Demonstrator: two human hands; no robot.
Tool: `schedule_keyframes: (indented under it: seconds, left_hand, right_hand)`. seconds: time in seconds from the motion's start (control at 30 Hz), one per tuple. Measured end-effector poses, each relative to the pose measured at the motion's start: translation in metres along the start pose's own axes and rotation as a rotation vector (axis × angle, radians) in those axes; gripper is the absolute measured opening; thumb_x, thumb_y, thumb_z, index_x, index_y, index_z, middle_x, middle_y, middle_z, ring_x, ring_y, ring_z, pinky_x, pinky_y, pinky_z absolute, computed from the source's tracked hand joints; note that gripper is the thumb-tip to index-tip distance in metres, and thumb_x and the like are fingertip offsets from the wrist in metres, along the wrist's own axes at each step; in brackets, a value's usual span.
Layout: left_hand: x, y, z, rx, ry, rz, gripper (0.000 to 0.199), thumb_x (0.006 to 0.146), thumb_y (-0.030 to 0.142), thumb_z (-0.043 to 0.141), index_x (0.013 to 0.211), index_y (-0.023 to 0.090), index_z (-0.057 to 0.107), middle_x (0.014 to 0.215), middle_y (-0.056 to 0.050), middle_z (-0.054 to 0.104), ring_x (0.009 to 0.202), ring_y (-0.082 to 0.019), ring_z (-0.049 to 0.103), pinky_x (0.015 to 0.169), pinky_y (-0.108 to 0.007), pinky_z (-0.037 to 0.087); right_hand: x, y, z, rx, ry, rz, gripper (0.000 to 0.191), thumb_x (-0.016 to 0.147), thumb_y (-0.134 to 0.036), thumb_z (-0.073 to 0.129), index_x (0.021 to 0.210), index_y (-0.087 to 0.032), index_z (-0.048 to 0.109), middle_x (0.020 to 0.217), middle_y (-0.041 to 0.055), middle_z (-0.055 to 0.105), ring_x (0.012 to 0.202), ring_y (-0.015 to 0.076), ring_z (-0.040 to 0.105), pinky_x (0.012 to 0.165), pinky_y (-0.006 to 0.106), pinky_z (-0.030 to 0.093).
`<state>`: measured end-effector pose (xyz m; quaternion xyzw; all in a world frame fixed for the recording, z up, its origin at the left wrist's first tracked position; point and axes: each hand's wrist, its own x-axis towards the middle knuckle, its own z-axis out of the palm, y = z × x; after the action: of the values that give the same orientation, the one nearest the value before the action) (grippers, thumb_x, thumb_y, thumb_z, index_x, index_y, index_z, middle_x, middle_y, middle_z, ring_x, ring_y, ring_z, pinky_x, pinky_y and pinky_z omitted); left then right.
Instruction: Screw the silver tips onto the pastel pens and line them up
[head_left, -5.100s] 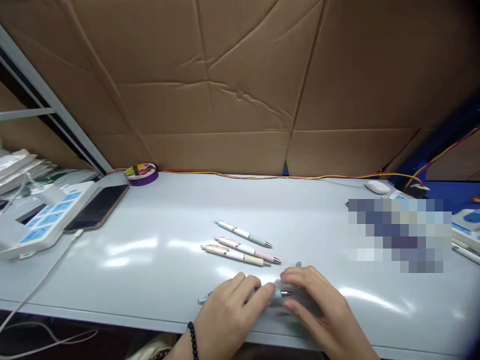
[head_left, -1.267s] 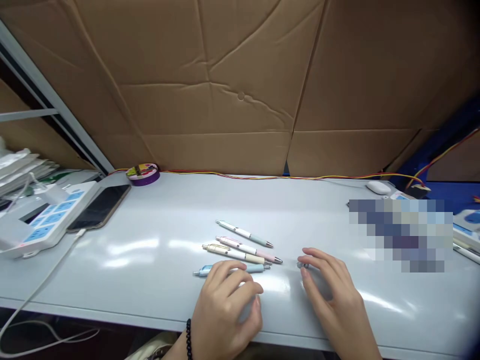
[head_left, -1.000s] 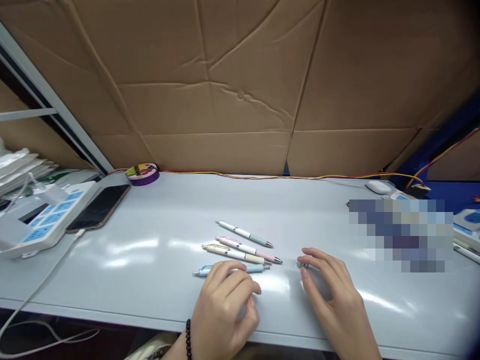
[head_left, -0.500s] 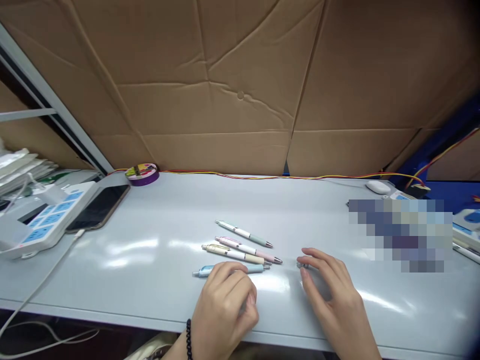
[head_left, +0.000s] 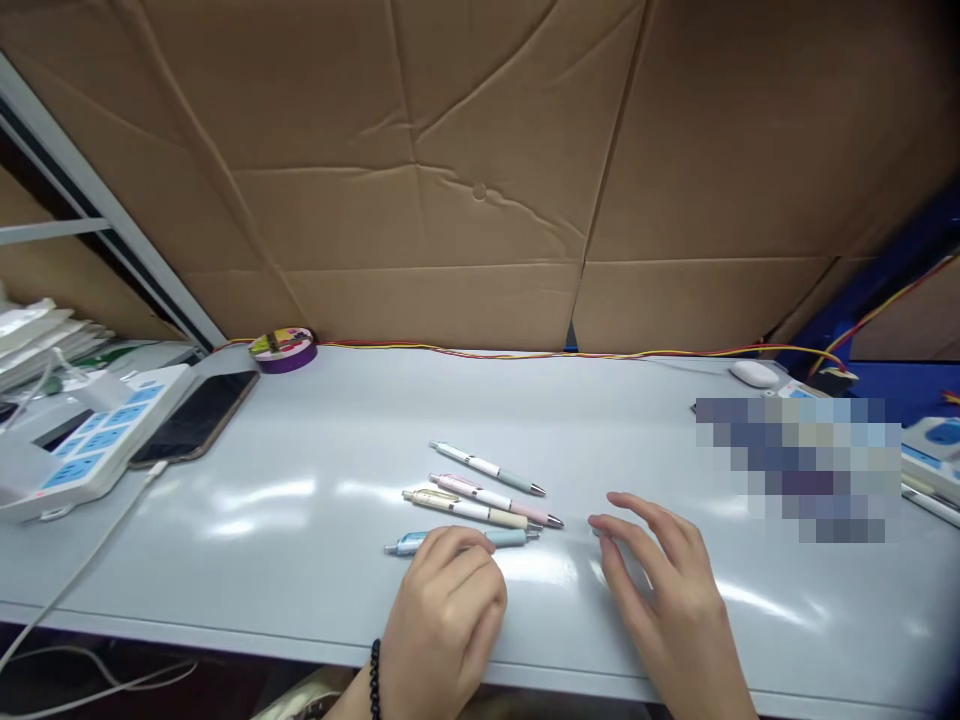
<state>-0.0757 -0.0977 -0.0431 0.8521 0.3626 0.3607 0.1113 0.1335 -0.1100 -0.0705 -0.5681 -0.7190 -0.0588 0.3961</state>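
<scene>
My left hand (head_left: 446, 610), a black bead bracelet at its wrist, is loosely curled, knuckles up, at the table's front. Its index finger overlaps the blue pen (head_left: 409, 544), and I see nothing held in it; the palm side is hidden. Beyond lie a cream-and-white pen (head_left: 457, 506), a pink-and-white pen (head_left: 487, 497) and a grey-green-and-white pen (head_left: 484, 465), tips pointing right. To their right, my right hand (head_left: 660, 580) pinches a small shiny piece (head_left: 596, 532) between thumb and index finger. The fingertips mostly cover it, so its kind is unclear.
A phone (head_left: 196, 415) on a white cable and a power strip (head_left: 112, 430) lie left. A purple tape roll (head_left: 285, 352) stands by the cardboard wall (head_left: 420, 220), where thin wires run. At right are a white mouse (head_left: 754, 374) and a blurred-out patch.
My right thumb and index finger have closed together on the small shiny piece and shifted slightly left. My left hand has rolled over a little, hiding its thumb. The pens stay put.
</scene>
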Motion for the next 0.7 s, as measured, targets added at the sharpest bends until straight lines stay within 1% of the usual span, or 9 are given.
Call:
schedule_keyframes:
  seconds: [0.1,0.17,0.3,0.43,0.7]
  left_hand:
    - [-0.001,0.0,0.0,0.005,0.013,0.014,0.025,0.084,0.004,0.033,0.069,0.018,0.045,0.064,-0.001,0.051,0.077,-0.019,0.051,0.07,-0.031,0.044]
    - [-0.001,0.001,0.0,0.008,0.002,0.011,0.025,0.084,0.004,0.033,0.069,0.018,0.046,0.065,-0.001,0.052,0.078,-0.019,0.051,0.07,-0.032,0.044]
    - [-0.001,0.002,0.001,0.003,-0.005,0.001,0.023,0.084,0.004,0.034,0.069,0.018,0.045,0.067,-0.001,0.053,0.078,-0.019,0.05,0.071,-0.032,0.043]
    - [0.001,0.002,0.0,-0.004,0.019,0.0,0.025,0.083,0.003,0.034,0.069,0.018,0.046,0.066,-0.001,0.054,0.077,-0.019,0.05,0.071,-0.032,0.043]
    - [-0.001,0.001,0.002,-0.002,0.02,-0.005,0.024,0.081,0.003,0.035,0.07,0.018,0.05,0.066,-0.001,0.056,0.077,-0.02,0.051,0.071,-0.034,0.043]
  right_hand:
    - [0.004,-0.005,0.001,-0.061,-0.007,-0.118,0.017,0.088,-0.016,0.051,0.1,-0.021,0.062,0.114,0.0111,0.056,0.108,0.0289,0.049,0.085,0.046,0.046]
    - [0.007,-0.009,0.002,-0.087,-0.05,-0.147,0.019,0.088,-0.016,0.051,0.101,-0.022,0.064,0.119,0.0113,0.055,0.113,0.0307,0.047,0.087,0.049,0.045]
    - [0.013,-0.014,0.006,-0.153,-0.129,-0.13,0.021,0.091,-0.021,0.048,0.103,-0.024,0.066,0.126,0.011,0.052,0.121,0.034,0.04,0.09,0.053,0.043]
    - [0.017,-0.015,0.011,-0.182,-0.177,-0.124,0.023,0.093,-0.021,0.045,0.1,-0.023,0.066,0.127,0.0114,0.051,0.126,0.0354,0.036,0.09,0.053,0.044]
    - [0.018,-0.014,0.017,-0.219,-0.183,-0.073,0.019,0.092,-0.026,0.047,0.097,-0.023,0.065,0.127,0.0111,0.053,0.126,0.0357,0.037,0.088,0.053,0.046]
